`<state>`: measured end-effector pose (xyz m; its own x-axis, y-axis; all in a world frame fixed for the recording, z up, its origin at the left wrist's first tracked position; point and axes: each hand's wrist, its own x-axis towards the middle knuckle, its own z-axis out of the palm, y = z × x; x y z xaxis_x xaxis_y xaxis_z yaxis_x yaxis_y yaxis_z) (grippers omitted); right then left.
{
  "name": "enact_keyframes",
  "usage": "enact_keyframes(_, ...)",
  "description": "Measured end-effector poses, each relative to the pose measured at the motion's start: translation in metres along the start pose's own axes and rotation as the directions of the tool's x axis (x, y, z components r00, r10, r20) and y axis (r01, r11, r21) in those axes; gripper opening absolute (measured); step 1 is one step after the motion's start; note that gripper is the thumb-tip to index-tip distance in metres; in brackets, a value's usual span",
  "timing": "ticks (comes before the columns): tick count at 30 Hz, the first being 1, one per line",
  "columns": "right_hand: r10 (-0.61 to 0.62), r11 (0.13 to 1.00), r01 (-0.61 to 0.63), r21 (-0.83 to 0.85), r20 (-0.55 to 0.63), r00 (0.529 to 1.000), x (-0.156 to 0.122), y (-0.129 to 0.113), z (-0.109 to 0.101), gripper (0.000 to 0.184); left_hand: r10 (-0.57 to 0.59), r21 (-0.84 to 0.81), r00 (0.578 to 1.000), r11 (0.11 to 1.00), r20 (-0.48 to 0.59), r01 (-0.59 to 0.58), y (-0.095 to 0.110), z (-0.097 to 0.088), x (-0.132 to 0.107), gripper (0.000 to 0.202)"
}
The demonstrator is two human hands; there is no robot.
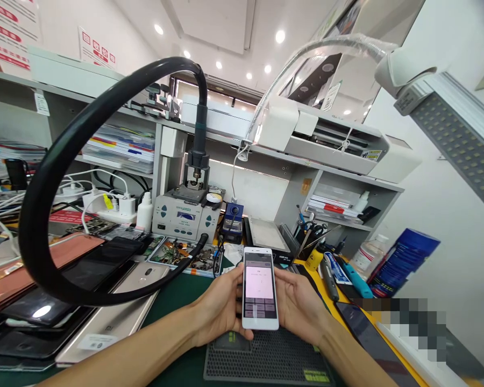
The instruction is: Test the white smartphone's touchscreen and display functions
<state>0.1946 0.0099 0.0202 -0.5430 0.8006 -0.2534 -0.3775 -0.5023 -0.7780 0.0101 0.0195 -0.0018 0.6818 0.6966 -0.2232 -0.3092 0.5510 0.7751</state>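
Observation:
A white smartphone with a lit pinkish screen is held upright above a dark grid work mat. My left hand wraps round its left edge, thumb near the screen. Cupping the right edge from behind is my right hand. Both forearms reach in from the bottom of the view.
A thick black hose loops from a hot-air rework station across the left. Several phones and tablets lie at left. Trays of parts, a tool cup, a blue screwdriver, a bottle and an LED lamp stand around.

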Motion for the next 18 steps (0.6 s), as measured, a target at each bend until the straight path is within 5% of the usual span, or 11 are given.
enact_keyframes(12,-0.07,0.997,0.068,-0.021,-0.06,0.996,0.0006,0.0041,0.0013,0.043,0.025,-0.044,0.999,0.999,-0.028,-0.026,-0.0041,0.0032,0.0032,0.058)
enact_keyframes(18,-0.174,0.97,0.156,-0.185,-0.088,0.981,-0.0001,0.0098,-0.0037,0.035,0.035,-0.065,0.998,0.997,-0.057,-0.038,-0.0031,0.0054,0.0027,0.054)
